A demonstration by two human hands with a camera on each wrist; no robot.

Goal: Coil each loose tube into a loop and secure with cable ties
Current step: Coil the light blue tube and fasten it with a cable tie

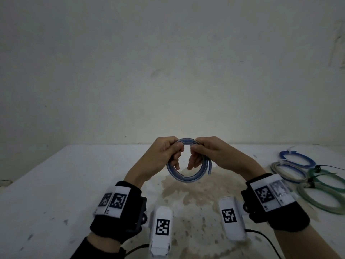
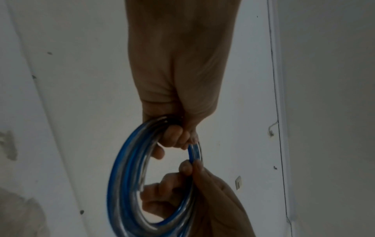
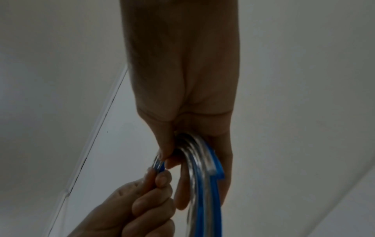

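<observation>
Blue tube (image 1: 188, 176) coiled, held above counter (image 1: 56, 184). Left hand (image 1: 160, 156) and right hand (image 1: 214, 154) fingers curled, pinching coil's top; four tied coils (image 1: 306, 174) lie right.

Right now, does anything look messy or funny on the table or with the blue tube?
Yes. The table has a big brownish stain under the hands. The blue tube, held by the left hand and right hand, has loose ends sticking out, with no tie seen on it.

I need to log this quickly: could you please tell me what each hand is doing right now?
Left hand: closed, pinching the blue tube coil at its top.
Right hand: closed, gripping the same coil beside it.
</observation>
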